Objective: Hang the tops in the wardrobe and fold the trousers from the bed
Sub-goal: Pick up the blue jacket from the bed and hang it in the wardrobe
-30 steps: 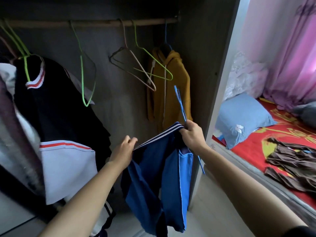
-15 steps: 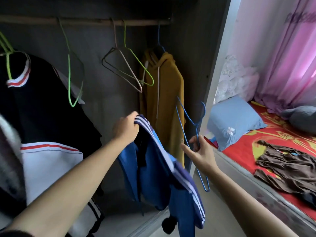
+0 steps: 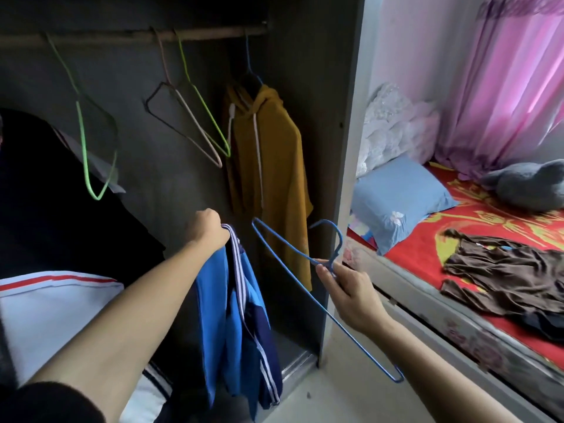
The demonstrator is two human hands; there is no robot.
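1. The fingers [image 3: 325,274] of the right hand [image 3: 351,288] are closed on the neck of a blue wire hanger [image 3: 331,261], just under its hook. The frame lies slantwise, one shoulder up toward the wardrobe, the other down toward the floor. I think the neck is held so that a shoulder stays free to enter the garment.
2. The left hand [image 3: 207,228] is a fist around the bunched striped edge of the blue top [image 3: 235,315], which hangs straight down from it before the open wardrobe. Held gathered like this, its opening stays in one place, I judge.
3. Top and hanger are near but apart; the hanger is not yet inside.
4. Above, at the right end of the rail [image 3: 213,33], a yellow hoodie [image 3: 271,166] hangs. Toward the middle are empty hangers [image 3: 198,117], so there is room beside them.
5. On the bed [image 3: 427,248], near its front edge, a brown garment [image 3: 503,279] lies crumpled. I cannot tell whether it is a top or trousers.
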